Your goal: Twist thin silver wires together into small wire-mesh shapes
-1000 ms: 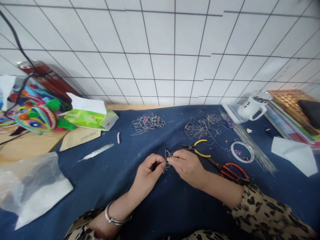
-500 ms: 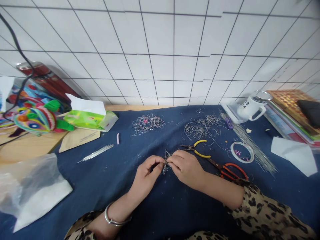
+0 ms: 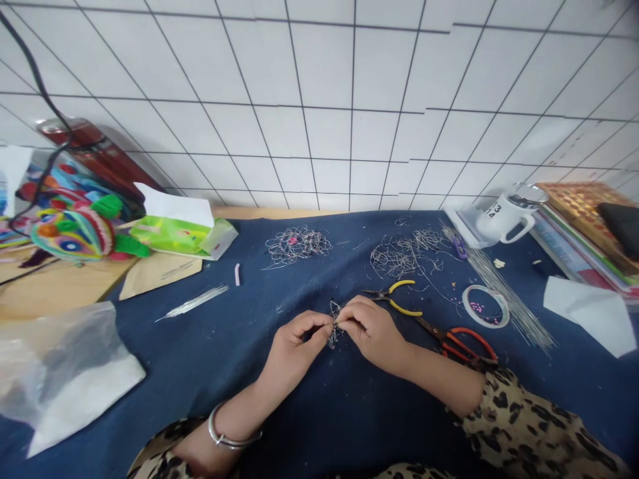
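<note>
Between my two hands is a small piece of bent silvery wire (image 3: pixel 333 338), partly covered by my fingers. My left hand (image 3: pixel 298 342) pinches it from the left between thumb and forefinger. From the right, my right hand (image 3: pixel 372 330) pinches the same wire piece with its fingertips. Just behind my right hand lie yellow-handled pliers (image 3: pixel 405 310), jaws pointing left. Red-handled scissors (image 3: pixel 466 342) rest by my right forearm, partly hidden by it.
Two tangled wire heaps, one left (image 3: pixel 298 246) and one right (image 3: pixel 399 256), lie toward the wall. Straight wires (image 3: pixel 514 303) run beside a round dish (image 3: pixel 464 305) with pink beads. A mug (image 3: pixel 506 216) stands at right. A plastic bag (image 3: pixel 84 372) lies at left.
The view has shifted slightly. My fingertips have changed their grip a little on the wire piece; both hands stay at the same spot.
</note>
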Motion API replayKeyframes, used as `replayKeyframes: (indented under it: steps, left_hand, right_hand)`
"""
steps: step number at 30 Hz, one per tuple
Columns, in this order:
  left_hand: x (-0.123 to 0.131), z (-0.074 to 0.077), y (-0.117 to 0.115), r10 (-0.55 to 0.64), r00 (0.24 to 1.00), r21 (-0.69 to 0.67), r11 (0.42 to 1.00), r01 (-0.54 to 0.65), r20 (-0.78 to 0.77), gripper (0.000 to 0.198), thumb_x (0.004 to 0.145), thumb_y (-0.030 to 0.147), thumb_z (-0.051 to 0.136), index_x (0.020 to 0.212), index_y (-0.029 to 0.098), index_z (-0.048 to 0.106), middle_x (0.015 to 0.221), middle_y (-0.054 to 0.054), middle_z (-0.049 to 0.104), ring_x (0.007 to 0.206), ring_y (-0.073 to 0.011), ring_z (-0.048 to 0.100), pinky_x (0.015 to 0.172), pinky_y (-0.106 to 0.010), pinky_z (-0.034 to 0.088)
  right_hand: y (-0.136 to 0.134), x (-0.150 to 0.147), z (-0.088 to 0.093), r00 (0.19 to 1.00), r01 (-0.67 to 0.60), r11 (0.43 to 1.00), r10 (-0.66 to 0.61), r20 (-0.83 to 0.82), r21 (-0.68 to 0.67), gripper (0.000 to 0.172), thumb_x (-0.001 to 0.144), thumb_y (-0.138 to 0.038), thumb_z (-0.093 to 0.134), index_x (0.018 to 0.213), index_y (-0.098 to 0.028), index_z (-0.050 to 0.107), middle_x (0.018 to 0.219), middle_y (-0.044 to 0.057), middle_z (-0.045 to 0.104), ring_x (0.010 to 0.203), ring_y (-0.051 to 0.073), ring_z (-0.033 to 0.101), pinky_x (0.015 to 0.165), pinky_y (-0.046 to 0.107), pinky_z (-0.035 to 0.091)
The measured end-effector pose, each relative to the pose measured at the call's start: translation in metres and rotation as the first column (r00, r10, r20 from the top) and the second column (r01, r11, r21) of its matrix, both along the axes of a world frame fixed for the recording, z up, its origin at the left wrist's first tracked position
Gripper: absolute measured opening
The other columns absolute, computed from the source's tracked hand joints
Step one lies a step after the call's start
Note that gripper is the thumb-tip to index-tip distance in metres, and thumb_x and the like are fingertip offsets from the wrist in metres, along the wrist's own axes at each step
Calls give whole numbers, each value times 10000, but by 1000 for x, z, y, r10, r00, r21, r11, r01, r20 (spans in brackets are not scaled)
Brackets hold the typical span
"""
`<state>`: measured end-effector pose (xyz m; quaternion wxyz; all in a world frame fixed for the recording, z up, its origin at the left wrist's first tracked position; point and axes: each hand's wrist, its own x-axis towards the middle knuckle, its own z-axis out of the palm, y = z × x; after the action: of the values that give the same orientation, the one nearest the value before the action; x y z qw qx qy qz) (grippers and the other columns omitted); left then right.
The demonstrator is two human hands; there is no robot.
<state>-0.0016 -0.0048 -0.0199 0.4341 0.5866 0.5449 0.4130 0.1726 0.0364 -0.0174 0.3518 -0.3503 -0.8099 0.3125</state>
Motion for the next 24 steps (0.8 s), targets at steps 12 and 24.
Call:
replayKeyframes:
  steps: [12,24]
  left_hand:
    - [0,5,5,-52,984,-171,982,81,172,184,819,309,572,802,144,651,660,9,516,631,-104,438,613,-222,371]
    - [-4,7,9,-84,960,-228,962,148,268,148,785,272,616,786,127,643,683,5,531,657,-105,437,624,-224,364]
  right_hand:
    - [-2,-2,1,997,-11,1000,10,-83,-12,97,851,-137,509,815,-183,586,788,27,566,765,138,539,714,271,452]
    - [-2,-1,0,998,-43,998,45,-45,43,114,875,-173,486,838,-181,593,801,40,572,771,143,542,716,280,463]
